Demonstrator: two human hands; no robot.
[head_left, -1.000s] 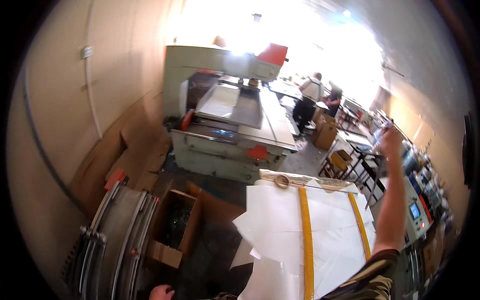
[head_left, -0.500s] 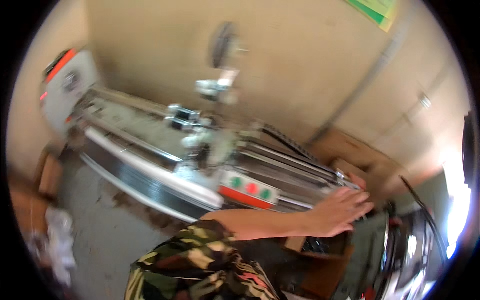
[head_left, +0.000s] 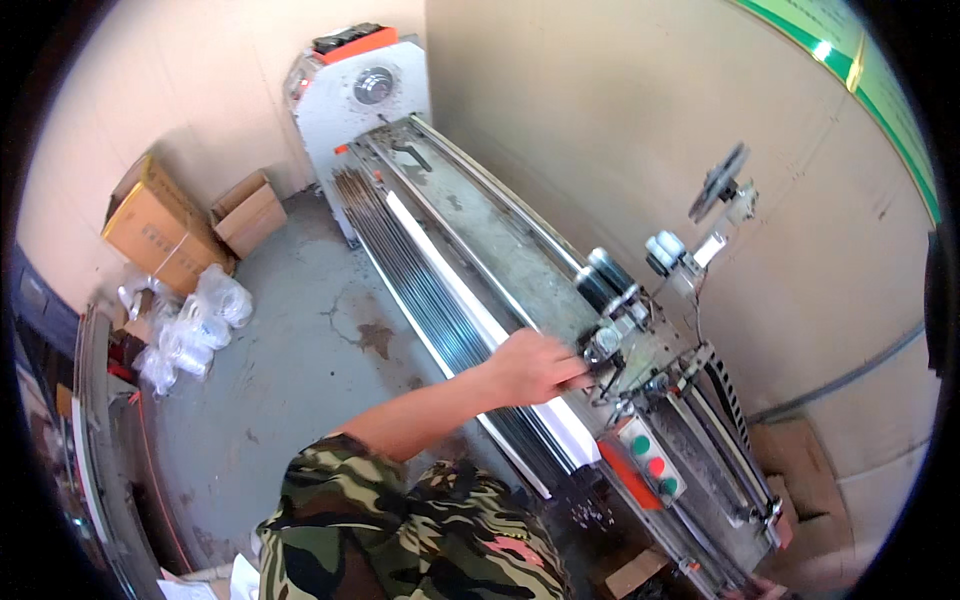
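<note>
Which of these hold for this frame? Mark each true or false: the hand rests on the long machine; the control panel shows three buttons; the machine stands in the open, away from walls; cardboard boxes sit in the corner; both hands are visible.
1. The one hand in view reaches onto the long grey metal machine. True.
2. The orange control panel carries three round buttons. True.
3. The machine stands away from any wall. False: it runs along the beige wall.
4. Brown cardboard boxes sit on the floor in the corner. True.
5. Both hands are visible. False: only one hand shows, and which side it belongs to cannot be told.
</note>
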